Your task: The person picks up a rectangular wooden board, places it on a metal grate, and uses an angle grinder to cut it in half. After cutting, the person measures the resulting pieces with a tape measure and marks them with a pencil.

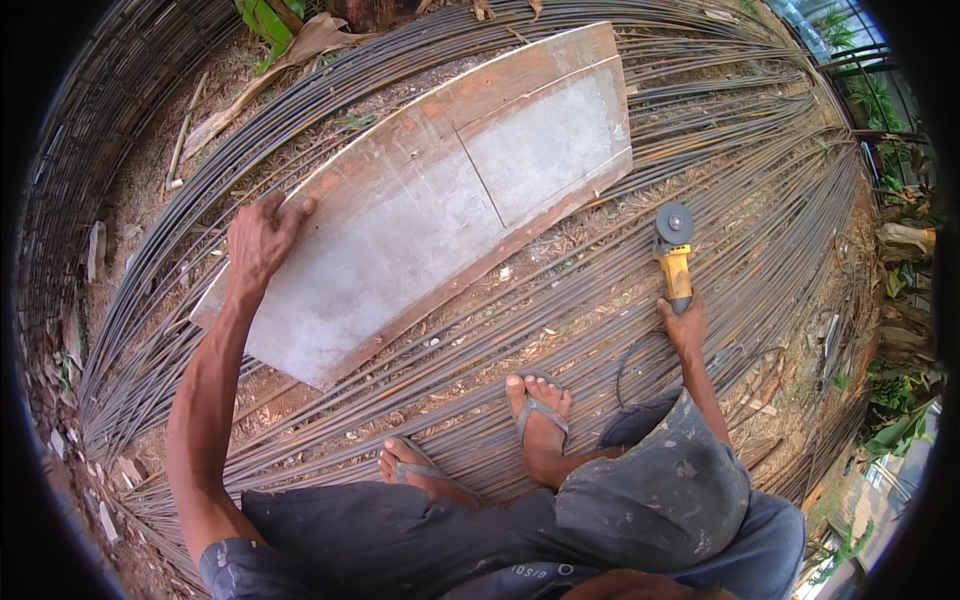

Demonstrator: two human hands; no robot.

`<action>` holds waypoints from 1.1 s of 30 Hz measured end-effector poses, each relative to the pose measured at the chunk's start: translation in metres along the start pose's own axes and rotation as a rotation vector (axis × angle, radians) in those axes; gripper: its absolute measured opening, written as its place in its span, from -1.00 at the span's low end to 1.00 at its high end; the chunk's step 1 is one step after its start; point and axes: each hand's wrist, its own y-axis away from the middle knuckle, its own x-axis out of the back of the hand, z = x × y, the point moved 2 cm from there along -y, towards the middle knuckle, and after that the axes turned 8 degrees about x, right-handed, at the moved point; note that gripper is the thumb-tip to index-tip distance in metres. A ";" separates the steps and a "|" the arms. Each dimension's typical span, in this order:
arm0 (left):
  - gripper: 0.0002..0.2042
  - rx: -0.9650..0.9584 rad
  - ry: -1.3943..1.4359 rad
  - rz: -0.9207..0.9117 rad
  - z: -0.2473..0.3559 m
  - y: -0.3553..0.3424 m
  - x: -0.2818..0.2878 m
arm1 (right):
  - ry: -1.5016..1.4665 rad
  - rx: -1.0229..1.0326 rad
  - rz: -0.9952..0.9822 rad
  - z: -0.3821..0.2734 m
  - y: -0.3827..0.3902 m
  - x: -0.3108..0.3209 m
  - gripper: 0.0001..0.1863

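Note:
A long plywood board (370, 260), patched with grey cement and reddish-brown stains, lies across the steel bars in front of me. My left hand (262, 235) grips its far left edge, thumb over the top face and fingers around the rim. A straight dark line runs across the board right of its middle. At the right, my right hand (684, 322) is wrapped round the rear end of a yellow angle grinder (676, 262). The grinder's dark disc points away from me, apart from the board. I cannot tell if the disc is turning.
Long rusty rebar rods (440, 350) cover the ground in bundles, also under my sandalled feet (540, 425). A dark cord (622, 372) curves below the grinder. Dry leaves (310, 40) and a green leaf (265, 25) lie at the far left. A fence (880, 130) stands at the right.

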 end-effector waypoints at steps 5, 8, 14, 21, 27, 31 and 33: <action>-0.26 -0.019 -0.017 0.174 -0.048 0.031 0.040 | 0.029 -0.007 -0.003 -0.009 0.002 0.005 0.00; -0.32 0.019 -0.035 0.178 -0.082 0.059 0.061 | 0.020 0.086 0.186 -0.028 0.003 0.018 -0.04; -0.39 0.054 0.050 0.267 -0.121 0.138 0.069 | -0.684 0.622 0.137 -0.189 -0.067 0.063 -0.07; -0.33 0.113 -0.020 0.261 -0.149 0.194 0.067 | -0.832 0.795 -0.695 -0.392 -0.113 0.020 -0.12; -0.37 0.245 -0.006 0.377 -0.161 0.202 0.048 | -0.824 0.845 -0.505 -0.410 -0.079 0.050 -0.34; -0.37 0.319 0.036 0.277 -0.163 0.204 0.045 | -0.690 0.923 -0.339 -0.422 -0.041 0.111 -0.38; -0.37 0.342 -0.014 0.248 -0.174 0.207 0.044 | -0.706 0.948 -0.253 -0.420 -0.050 0.129 -0.32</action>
